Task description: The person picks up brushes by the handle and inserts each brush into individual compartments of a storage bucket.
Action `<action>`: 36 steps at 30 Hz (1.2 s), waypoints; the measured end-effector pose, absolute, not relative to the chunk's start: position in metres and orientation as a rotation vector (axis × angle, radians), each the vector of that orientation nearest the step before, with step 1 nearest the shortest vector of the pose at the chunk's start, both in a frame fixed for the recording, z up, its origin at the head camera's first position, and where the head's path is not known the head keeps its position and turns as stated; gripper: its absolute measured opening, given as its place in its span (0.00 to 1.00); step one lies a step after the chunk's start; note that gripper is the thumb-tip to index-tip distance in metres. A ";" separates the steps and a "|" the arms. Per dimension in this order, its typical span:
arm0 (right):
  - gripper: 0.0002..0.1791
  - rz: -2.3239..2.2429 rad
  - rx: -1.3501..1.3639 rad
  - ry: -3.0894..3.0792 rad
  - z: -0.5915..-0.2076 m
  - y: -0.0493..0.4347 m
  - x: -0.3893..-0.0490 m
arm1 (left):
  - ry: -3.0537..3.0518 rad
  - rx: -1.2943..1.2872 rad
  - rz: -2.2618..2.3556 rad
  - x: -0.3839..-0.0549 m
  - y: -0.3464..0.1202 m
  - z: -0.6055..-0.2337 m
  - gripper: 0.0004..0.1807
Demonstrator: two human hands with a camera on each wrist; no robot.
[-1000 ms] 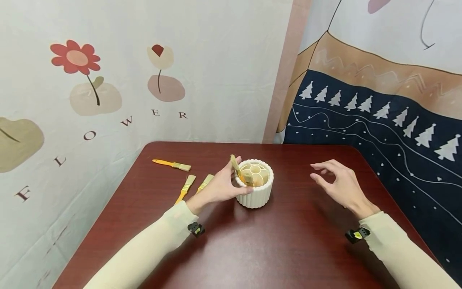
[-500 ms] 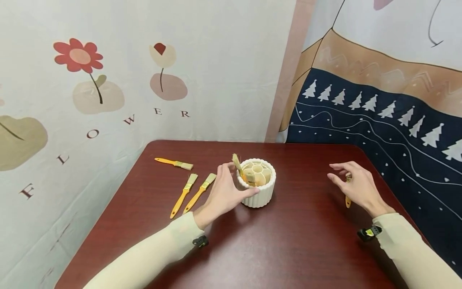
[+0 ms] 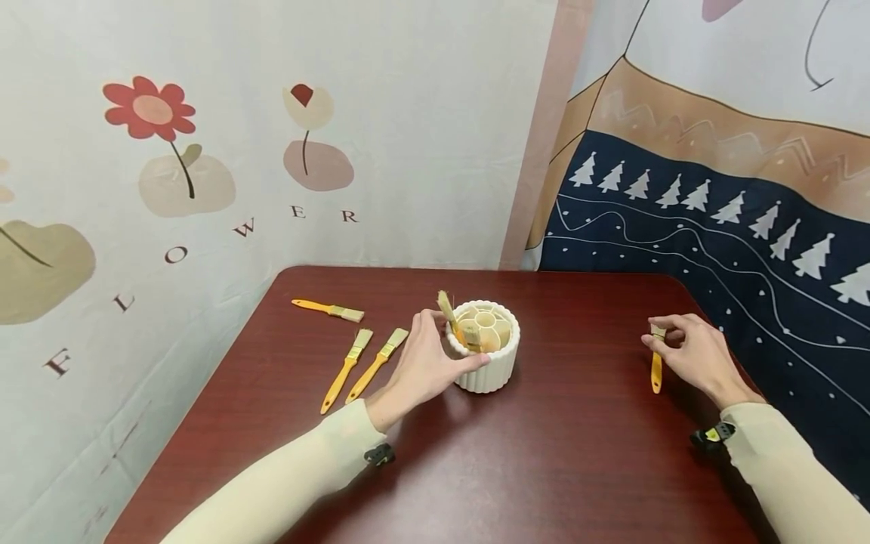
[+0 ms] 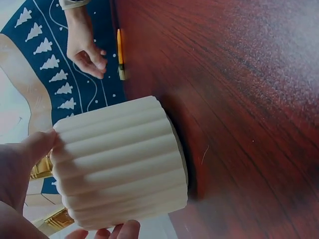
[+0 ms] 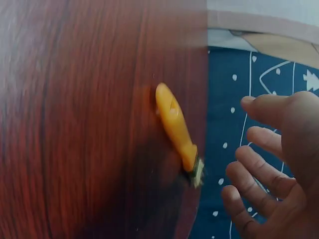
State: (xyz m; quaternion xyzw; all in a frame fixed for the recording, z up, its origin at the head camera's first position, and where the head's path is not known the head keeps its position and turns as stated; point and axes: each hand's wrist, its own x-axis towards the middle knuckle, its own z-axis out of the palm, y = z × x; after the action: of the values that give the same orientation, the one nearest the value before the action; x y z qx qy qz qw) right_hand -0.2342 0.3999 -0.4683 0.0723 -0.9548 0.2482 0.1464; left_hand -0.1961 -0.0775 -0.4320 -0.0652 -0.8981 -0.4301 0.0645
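Holding the white, fluted, round holder (image 3: 491,374) at its left side: left hand (image 3: 427,359), grip wrapped on the wall, thumb at the near rim, fingers curled on the opposite side. Holder upright on the dark red-brown, wood-grained bench (image 3: 544,453); interior divided into petal-like compartments around a round central one. Two flat, yellow-handled brushes (image 3: 445,306) in its left part, bristles up, one tilted leftward; exact compartments unclear. Right hand (image 3: 698,357): grip empty, fingers loosely spread near the bristle end of a single yellow-handled brush (image 3: 656,372) lying near the bench's right edge; right wrist view shows fingers apart from it. Three loose yellow-handled brushes (image 3: 347,369) lie left of the holder, well apart from the single one.
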 end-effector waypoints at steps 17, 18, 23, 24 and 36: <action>0.31 0.728 0.077 -2.982 -0.473 0.426 -0.243 | -2.755 -0.246 -1.275 -0.199 -0.086 -0.424 0.50; 0.30 0.732 0.080 -2.985 -0.473 0.426 -0.243 | -2.756 -0.250 -1.279 -0.199 -0.086 -0.424 0.50; 0.26 0.780 0.088 -3.012 -0.472 0.428 -0.244 | -2.768 -0.282 -1.294 -0.201 -0.089 -0.424 0.49; 0.26 0.789 0.091 -3.020 -0.471 0.428 -0.245 | -2.772 -0.289 -1.295 -0.202 -0.090 -0.423 0.49; 0.19 0.770 0.226 -3.019 -0.472 0.434 -0.248 | -2.760 -0.450 -1.430 -0.209 -0.099 -0.419 0.44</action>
State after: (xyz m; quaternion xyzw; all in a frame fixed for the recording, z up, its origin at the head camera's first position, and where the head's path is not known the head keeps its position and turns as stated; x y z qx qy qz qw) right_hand -0.2481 0.4342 -0.4723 0.0722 -0.9664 0.2464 0.0089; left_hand -0.2089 -0.0986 -0.4194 -0.1432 -0.8788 -0.4552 0.0005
